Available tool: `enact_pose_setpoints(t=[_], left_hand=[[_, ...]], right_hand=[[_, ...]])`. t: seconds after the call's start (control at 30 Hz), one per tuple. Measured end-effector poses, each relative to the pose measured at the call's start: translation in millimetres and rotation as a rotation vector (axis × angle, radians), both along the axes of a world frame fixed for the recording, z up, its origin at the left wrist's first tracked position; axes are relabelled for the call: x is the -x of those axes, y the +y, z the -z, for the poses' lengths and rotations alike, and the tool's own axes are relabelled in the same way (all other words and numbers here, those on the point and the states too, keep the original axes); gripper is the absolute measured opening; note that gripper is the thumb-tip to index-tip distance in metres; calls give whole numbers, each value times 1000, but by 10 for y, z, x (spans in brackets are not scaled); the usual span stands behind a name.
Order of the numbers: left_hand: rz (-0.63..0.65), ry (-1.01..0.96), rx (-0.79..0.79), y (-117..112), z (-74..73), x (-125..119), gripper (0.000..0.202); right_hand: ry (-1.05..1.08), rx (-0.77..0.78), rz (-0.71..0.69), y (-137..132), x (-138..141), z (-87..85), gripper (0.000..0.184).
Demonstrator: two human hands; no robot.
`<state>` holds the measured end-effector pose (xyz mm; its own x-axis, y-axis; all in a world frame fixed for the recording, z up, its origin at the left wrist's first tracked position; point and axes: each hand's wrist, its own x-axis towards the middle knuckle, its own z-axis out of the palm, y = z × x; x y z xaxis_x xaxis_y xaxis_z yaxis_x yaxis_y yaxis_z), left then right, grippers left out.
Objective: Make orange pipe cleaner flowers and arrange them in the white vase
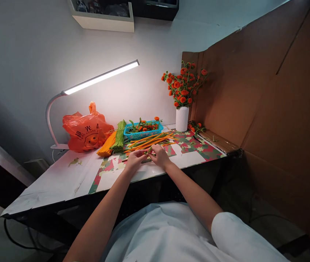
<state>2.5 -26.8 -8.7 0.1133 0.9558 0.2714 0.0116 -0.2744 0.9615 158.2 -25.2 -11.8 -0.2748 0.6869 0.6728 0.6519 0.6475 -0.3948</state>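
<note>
My left hand (135,159) and my right hand (160,155) meet over the table (62,178), fingers pinched together on a thin green pipe cleaner (148,151) between them. Just beyond the hands lies a loose spread of orange and green pipe cleaners (150,140). The piece I hold is small and partly hidden by my fingers.
A blue basket (143,130) with orange pom-pom stems sits behind the spread. Bundles of green and orange pipe cleaners (115,141), an orange plastic bag (86,131) and a desk lamp (100,78) stand at the left. A white vase of orange flowers (182,118) and a cardboard wall (266,102) are at the right.
</note>
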Motion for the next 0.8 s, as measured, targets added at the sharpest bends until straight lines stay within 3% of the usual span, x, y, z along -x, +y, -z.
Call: enact_pose_setpoints(t=[0.2,0.4,0.63,0.8], left_hand=[[-30,29,-46,68,72,19,44],[-70,76,-111,85,84,25,43],[-3,14,-16,41,33,0,38],[-16,9,-1,42,39,6,38]], right_hand=[[-85,39,64,13,33,5,9],[-34,62,89,16,47,20,9],[158,-25,-140,14,-9,14,7],[183,-15,-167,26,-5,35,7]])
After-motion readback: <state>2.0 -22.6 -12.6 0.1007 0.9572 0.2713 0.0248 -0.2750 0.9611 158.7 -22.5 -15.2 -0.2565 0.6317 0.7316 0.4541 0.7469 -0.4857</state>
